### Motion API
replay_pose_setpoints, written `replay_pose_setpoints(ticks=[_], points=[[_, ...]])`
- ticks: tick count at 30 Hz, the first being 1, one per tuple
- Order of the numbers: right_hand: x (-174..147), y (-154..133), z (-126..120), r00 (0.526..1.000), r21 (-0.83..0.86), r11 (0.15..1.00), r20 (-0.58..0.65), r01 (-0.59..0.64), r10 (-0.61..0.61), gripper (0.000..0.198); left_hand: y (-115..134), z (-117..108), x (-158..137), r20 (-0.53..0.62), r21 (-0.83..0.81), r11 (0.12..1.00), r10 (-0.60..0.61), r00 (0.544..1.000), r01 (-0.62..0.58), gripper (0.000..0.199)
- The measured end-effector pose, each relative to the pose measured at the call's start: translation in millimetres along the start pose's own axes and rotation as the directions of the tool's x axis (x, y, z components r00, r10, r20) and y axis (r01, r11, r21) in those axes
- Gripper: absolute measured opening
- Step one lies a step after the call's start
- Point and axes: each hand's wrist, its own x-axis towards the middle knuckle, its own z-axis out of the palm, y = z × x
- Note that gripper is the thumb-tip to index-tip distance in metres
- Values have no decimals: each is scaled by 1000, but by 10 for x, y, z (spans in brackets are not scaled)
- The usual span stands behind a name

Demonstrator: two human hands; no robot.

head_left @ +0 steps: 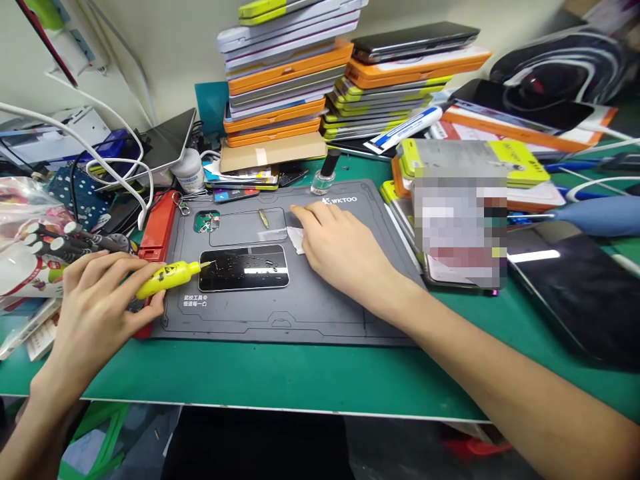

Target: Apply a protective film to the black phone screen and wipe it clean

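My left hand (107, 293) grips a yellow squeeze bottle (170, 279) with a thin pale nozzle. The nozzle tip is at the upper left end of a dark phone screen (244, 268), which lies on the grey work mat (320, 320). Clear droplets or streaks show on its black glass. To the right, my right hand (333, 243) is curled over a white tissue (297, 239) that sticks out from under its fingers. Behind the screen is a clear phone-shaped sheet (245, 225), with a small brass-coloured tip (263, 218) on it.
A small clear bottle with a black cap (325, 173) stands at the mat's back edge. Tall stacks of orange and yellow-green boxes (285, 73) rise behind. A red holder (160, 223) borders the mat at left, beside several pens (70, 243). Phones and a dark tablet (575, 287) lie right.
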Motion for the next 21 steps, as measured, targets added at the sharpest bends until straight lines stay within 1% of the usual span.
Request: replay_pose_setpoints(ticks=[3,7,13,17,21], points=[[1,3,1,1000,-6,1000,-4,11,-11,50,-29,16,65,-6,-13,1000,12,1000,-12,31],[5,-3,-4,1000,-17,1000,7,3,-3,51,2,67,192,-71,28,995,92,993,-91,30],[21,-18,-29,999,-16,1000,35,-14,14,53,166,127,454,-103,23,981,192,976,-191,28],[19,-8,-20,1000,-12,1000,19,-13,14,52,294,129,655,-97,22,970,244,965,-243,26],[13,10,-2,1000,7,1000,1,7,-7,52,415,109,839,-120,38,949,317,941,-314,22]])
